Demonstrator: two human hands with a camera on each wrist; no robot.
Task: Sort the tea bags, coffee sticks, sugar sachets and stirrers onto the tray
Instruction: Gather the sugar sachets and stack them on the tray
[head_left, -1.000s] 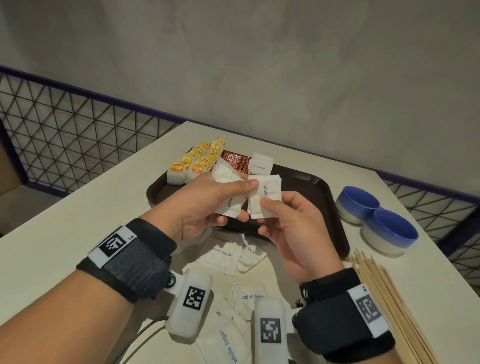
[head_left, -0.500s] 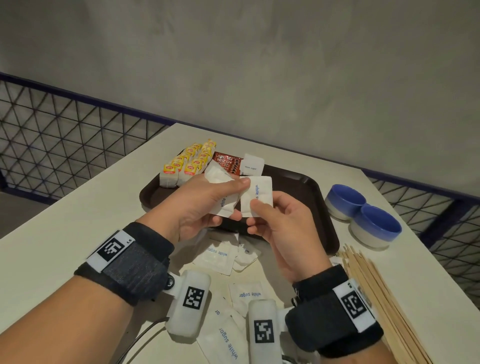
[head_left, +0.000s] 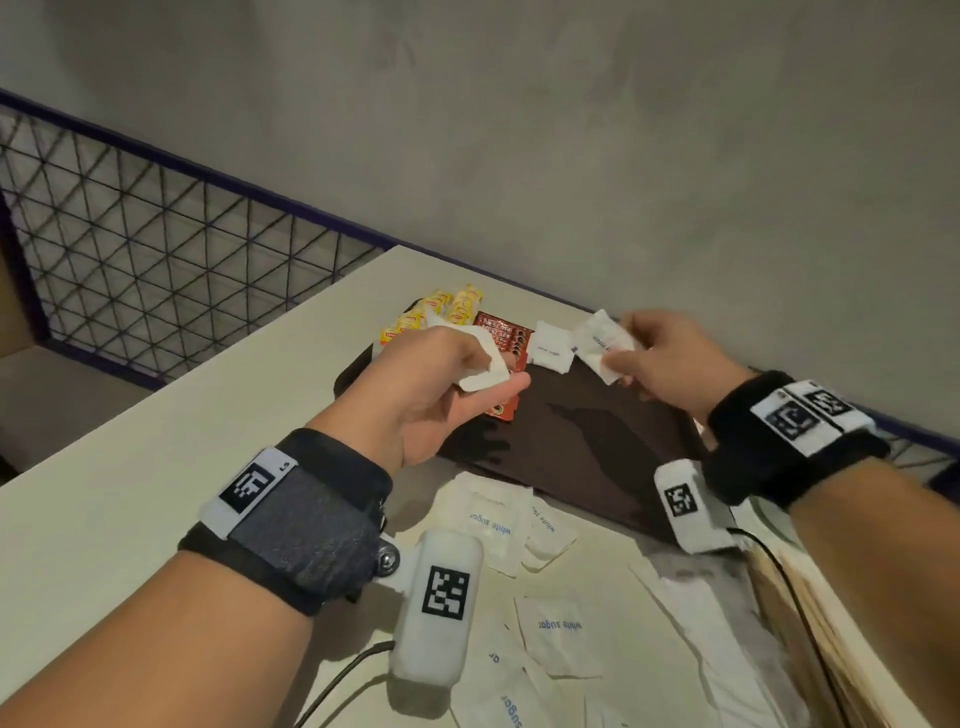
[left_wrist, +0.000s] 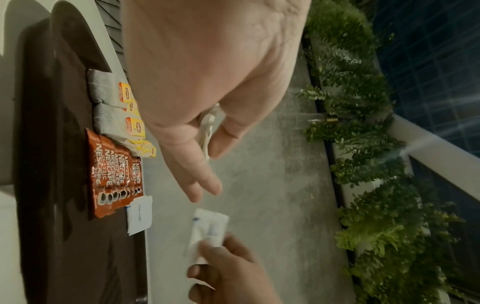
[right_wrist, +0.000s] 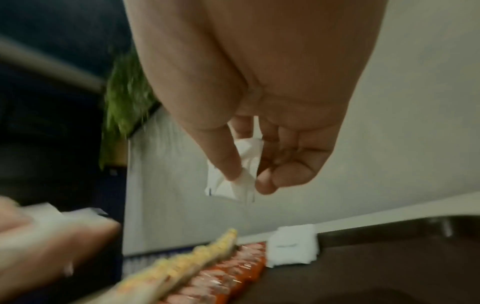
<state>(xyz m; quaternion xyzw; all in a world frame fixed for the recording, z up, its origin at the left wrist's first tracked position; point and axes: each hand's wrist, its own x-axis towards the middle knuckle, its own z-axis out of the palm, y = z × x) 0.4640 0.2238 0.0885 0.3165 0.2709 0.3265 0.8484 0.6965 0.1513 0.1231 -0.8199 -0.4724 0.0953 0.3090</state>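
While hands (head_left: 447, 384) pinch sugar sachets (head_left: 605, 343), brown tray (head_left: 597, 447) lies just below

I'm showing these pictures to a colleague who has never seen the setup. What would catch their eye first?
Probably the two hands raised over the dark tray, each pinching white sugar sachets: the left hand above the tray's near left part, the right hand toward its far edge. Next, the bright rows at the tray's far left: yellow-tagged tea bags beside red coffee sticks, with loose sugar sachets on the table in front.
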